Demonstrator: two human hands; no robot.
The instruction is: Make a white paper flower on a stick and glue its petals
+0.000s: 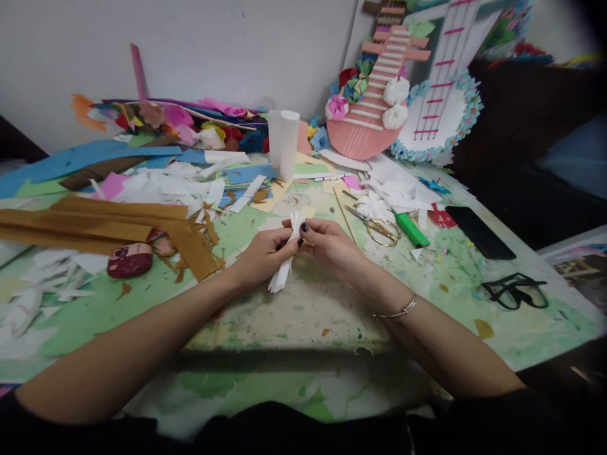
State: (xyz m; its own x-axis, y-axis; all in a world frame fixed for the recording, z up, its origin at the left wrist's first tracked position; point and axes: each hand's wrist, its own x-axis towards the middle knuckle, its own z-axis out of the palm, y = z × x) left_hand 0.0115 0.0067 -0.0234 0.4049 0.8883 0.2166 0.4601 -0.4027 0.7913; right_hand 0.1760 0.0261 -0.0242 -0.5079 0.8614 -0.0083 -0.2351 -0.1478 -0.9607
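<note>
Between my hands is a bundle of folded white paper point(282, 273), pinched at its middle, with layered ends showing above and below the fingers. My left hand point(268, 253) is closed on it from the left, the thumb pressed along the front. From the right, my right hand point(332, 248) grips the same paper near its upper part, thumb and fingers together. Both hands are just above the table near its front edge. Gold-handled scissors point(383, 230) lie to the right of them, beside a white paper flower point(374, 205).
Brown crepe paper point(95, 218) and a maroon case point(129, 260) lie left. White rolls point(289, 145) stand behind the hands. On the right are a green packet point(411, 229), a black phone point(480, 232) and glasses point(515, 292). Paper-flowered guitar shapes point(363, 129) lean at the back.
</note>
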